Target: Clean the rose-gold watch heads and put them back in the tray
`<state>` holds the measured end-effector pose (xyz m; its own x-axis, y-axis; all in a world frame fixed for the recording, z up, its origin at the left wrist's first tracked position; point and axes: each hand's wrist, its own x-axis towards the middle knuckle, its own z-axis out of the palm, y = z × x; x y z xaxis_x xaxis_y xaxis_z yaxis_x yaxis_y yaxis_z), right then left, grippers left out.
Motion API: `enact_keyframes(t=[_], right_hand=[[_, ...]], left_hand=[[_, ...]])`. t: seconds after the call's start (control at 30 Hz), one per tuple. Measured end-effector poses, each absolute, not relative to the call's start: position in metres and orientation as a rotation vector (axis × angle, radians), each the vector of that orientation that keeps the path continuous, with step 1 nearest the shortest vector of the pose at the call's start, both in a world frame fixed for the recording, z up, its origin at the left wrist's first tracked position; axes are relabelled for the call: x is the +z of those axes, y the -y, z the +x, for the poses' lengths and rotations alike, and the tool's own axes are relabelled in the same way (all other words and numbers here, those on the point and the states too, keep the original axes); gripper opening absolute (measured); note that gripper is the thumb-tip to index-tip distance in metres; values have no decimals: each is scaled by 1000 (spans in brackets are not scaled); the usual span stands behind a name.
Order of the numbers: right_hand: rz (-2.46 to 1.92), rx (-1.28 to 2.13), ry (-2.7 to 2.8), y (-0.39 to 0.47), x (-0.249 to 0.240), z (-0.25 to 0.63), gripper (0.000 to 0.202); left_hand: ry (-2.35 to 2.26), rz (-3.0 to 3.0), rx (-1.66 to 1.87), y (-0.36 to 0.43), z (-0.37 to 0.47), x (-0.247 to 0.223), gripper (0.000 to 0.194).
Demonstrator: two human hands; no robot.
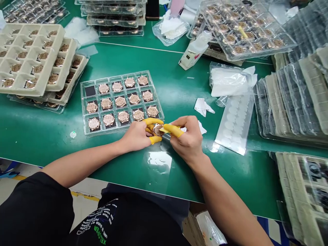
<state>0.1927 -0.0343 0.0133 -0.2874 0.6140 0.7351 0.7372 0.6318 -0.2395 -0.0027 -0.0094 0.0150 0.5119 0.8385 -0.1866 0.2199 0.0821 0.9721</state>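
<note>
My left hand, with yellow finger cots on its fingertips, grips a rose-gold watch head by its edges. Over the watch's face-up side, my right hand has its cot-covered fingers pinched together. A small yellow tip shows at that pinch, but I cannot make out what it belongs to. Just beyond my left hand lies a clear plastic tray holding several similar watch heads on black pads. Its far left compartment has only a black pad.
Stacked cream trays of watch heads stand at left. On the right are a sheet of round white stickers, crumpled white cloth, a white bottle and stacked trays. A clear film lies near the front edge.
</note>
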Motion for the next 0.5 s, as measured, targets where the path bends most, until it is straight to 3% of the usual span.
enact_keyframes(t=[0.2,0.33,0.43,0.5], right_hand=[[-1331,-201,1712,33,16,199,26],[-1707,17,1537,29,24,224,56],[-1878,39,1554,32,32,233,61],[-1822,358,1592,36,35,228,62]], left_hand=[[-955,1467,615,10,-3,14,56],[-925,1364,629,9,-4,13,62],[-913,1343,654,9,-4,13,61],[-897,1359,687,10,-4,12,59]])
